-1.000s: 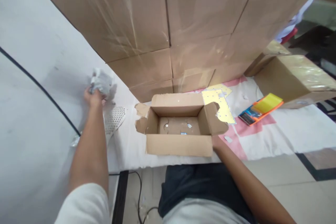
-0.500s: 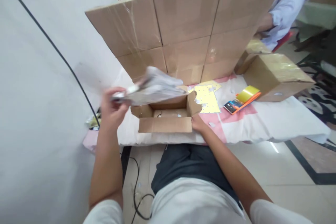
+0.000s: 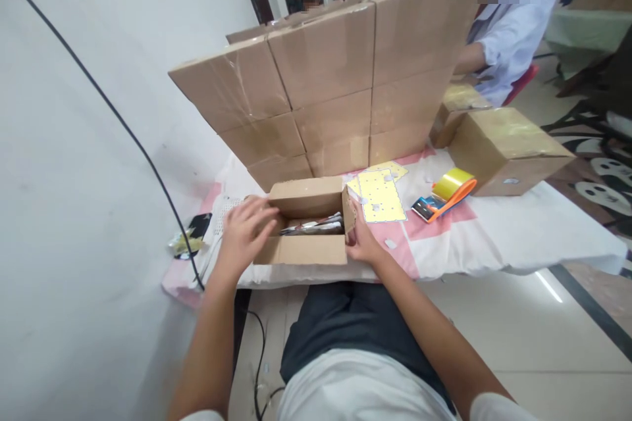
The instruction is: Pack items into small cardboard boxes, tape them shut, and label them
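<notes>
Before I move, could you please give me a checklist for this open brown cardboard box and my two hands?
1. Open brown cardboard box on white-and-pink cloth: ok.
2. Flat pale pieces inside the box: ok.
3. Left hand and right hand at opposite ends: ok.
4. Front flap and back flap closed: not ok, both open.
5. Yellow tape roll in orange-and-blue dispenser, apart from both hands: ok.
6. Left hand's grip firm: cannot tell.

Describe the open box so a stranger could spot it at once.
Find the tall cardboard wall on the table. In front of it, between the left hand and right hand, sits the open box. Unlike the taped boxes to the right, its top gapes, showing flat items inside.
</notes>
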The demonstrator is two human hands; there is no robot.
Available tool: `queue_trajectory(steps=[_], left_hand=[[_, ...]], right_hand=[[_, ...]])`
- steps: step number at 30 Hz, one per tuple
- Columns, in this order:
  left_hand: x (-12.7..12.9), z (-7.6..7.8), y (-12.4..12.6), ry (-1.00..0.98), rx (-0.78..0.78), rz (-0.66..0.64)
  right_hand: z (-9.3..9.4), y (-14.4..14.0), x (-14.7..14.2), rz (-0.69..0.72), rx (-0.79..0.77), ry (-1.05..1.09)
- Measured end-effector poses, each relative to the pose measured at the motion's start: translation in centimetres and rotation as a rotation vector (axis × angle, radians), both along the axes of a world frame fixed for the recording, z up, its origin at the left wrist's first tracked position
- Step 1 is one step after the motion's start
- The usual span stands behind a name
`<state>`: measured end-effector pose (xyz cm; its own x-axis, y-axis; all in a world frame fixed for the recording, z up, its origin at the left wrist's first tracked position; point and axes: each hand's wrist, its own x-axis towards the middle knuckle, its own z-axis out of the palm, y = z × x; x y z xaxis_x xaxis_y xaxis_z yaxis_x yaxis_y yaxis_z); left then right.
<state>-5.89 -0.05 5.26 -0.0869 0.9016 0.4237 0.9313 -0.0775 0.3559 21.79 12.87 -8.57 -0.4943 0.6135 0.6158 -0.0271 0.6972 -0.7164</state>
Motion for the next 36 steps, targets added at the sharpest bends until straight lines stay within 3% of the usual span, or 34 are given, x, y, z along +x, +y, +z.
queue_trajectory(steps=[2,3,5,7,9,11,15,19,27,33,36], left_hand=[[-0.8,-2.5,-1.4,-0.167,0.269,0.123],[-1.1,-3.8,-2.1,-0.274,0.304,0.079],[-1.3,-6.1,-3.3,-0.408,0.205,-0.117],[-1.1,-7.4,-4.2,-0.388,0.082,-0.234],[-0.7,-7.6,-4.6,-0.318,0.059,-0.237],[-0.3,-7.2,-4.5,-0.343,0.133,-0.197],[0.4,-6.5,-2.5,-0.596,0.372,0.128],[1.6,-6.9,-0.2,-0.66,0.374,0.335],[1.5,-8.1,0.5,-0.772,0.32,0.351],[1.8,-8.2,0.9,-0.842,0.353,0.276],[2.1,-8.4,0.7,-0.79,0.361,0.267]], right_hand=[[0.4,0.0,0.1,0.023,0.065,0.069],[0.7,0.0,0.1,0.039,0.081,0.095],[1.4,0.1,0.3,0.071,0.075,0.105],[2.2,0.3,0.6,0.097,0.047,0.089],[2.9,0.5,1.1,0.133,-0.008,0.073],[3.5,0.8,1.3,0.183,-0.116,0.091],[4.7,1.4,0.2,0.232,-0.35,0.222],[5.8,1.6,-2.0,0.145,-0.429,0.447],[6.1,1.8,-1.5,0.052,-0.159,0.252],[7.4,3.3,-1.0,0.064,-0.149,0.067],[8.2,4.4,-1.5,0.015,-0.228,0.017]])
